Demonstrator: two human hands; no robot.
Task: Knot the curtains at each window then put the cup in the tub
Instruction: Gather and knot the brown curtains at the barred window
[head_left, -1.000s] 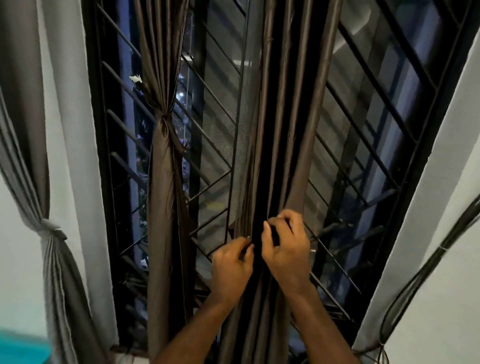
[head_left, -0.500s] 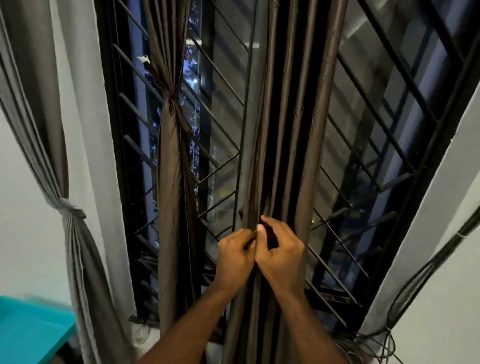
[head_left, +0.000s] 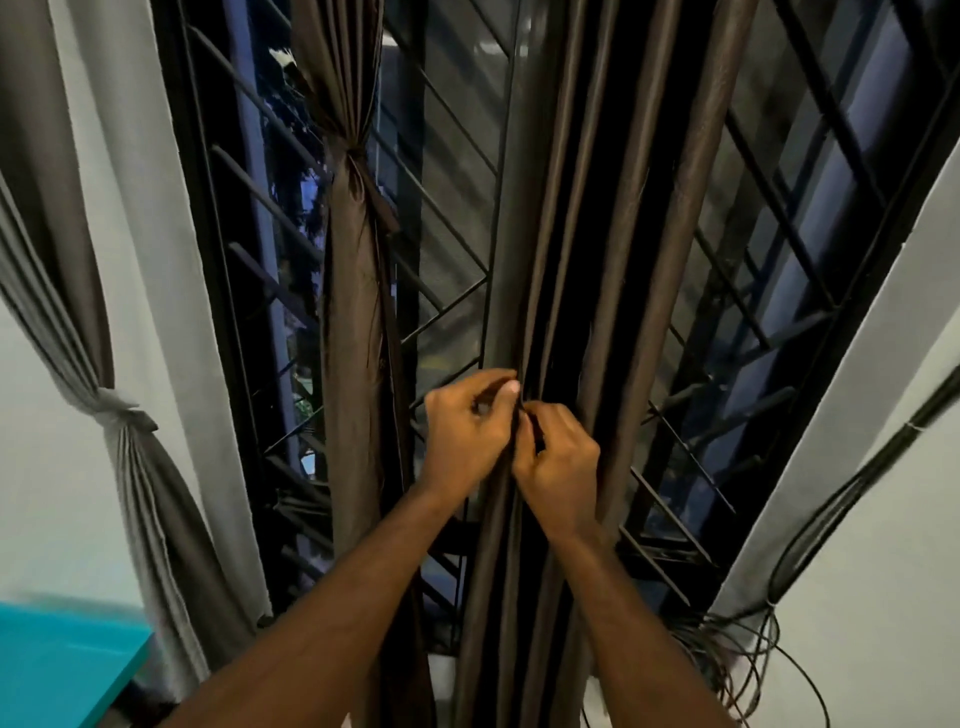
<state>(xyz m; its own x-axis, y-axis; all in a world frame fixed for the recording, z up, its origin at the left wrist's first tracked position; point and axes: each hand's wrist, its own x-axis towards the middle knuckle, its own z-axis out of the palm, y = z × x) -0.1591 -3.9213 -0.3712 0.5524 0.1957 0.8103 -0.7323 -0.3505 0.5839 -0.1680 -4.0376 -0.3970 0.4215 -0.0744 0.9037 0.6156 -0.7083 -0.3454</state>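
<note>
I see my left hand (head_left: 470, 431) and right hand (head_left: 558, 470) both pinching the brown curtain (head_left: 613, 260); soft, slippery, light cloth, best gathered mid-height.

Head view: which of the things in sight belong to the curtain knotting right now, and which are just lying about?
Part of the job:
- loose brown curtain, gripped by the left hand and right hand
- knotted brown curtain
- knotted grey curtain

Just lying about:
- window grille
- black cables on the right-side wall
- teal surface, bottom left corner

No cup or tub in view.
</note>
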